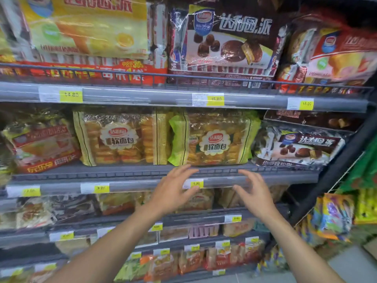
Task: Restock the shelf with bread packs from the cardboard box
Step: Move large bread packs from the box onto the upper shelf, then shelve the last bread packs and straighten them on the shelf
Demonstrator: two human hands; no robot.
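Observation:
Two clear bread packs stand upright side by side on the middle shelf (142, 174): one with yellow edges (120, 137) on the left, one with green edges (214, 139) on the right. Both my hands are raised just below the green-edged pack, in front of the shelf's grey rail. My left hand (175, 190) has its fingers spread and holds nothing. My right hand (253, 190) is also empty, fingers loosely bent. Neither hand touches a pack. The cardboard box is out of view.
Large cake packs fill the top shelf (142, 97). A chocolate pie pack (295, 148) lies right of the green-edged pack, a red and green pack (40, 144) left of the yellow-edged one. Lower shelves hold more bagged goods. Hanging snack bags (334, 215) are at the right.

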